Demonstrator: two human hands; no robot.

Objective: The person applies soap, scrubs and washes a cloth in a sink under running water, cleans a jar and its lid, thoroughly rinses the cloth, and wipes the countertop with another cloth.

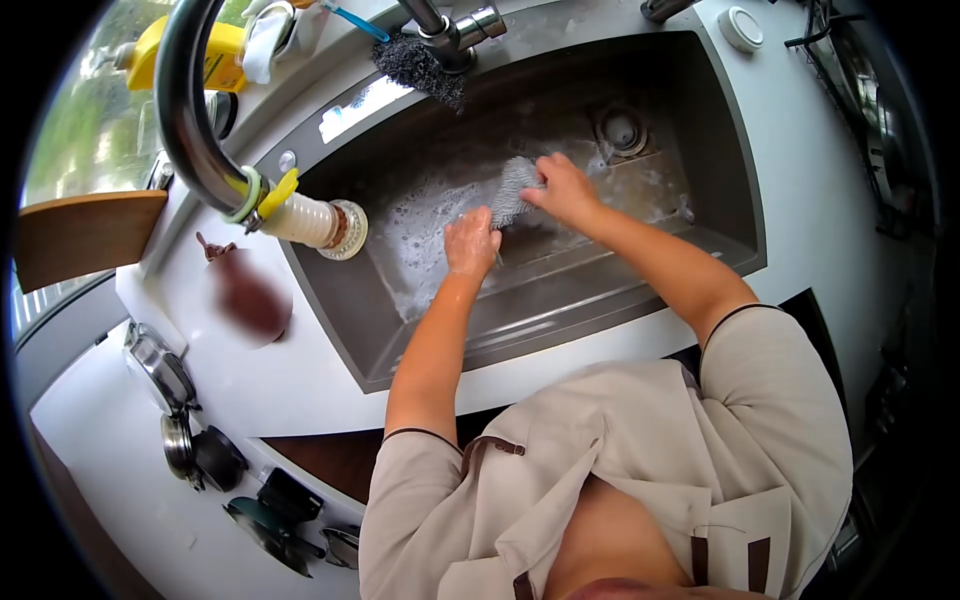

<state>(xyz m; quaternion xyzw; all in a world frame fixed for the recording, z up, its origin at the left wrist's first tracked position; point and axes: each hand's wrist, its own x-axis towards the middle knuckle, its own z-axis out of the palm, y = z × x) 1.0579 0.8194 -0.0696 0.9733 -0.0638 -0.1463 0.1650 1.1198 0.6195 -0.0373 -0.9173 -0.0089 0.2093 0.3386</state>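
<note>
A grey textured cloth point(514, 190) is stretched between my hands above the dark sink point(335, 330). My right hand point(566, 192) pinches its upper right edge with curled fingers. At the lower left end, my left hand point(472, 243) is closed on the cloth, and its skin looks wet and foamy. The palm sides of both hands are hidden. Soapy foam point(425, 225) and water spread over the sink floor below, mostly on the left.
A faucet spout point(320, 226) with a ribbed head hangs over the sink's left side. A dark scrubbing pad point(420, 68) lies beside the tap handle point(482, 27). The drain point(622, 130) is far right. A yellow bottle point(190, 55), a round white lid point(740, 29) and pans point(220, 457) surround the sink.
</note>
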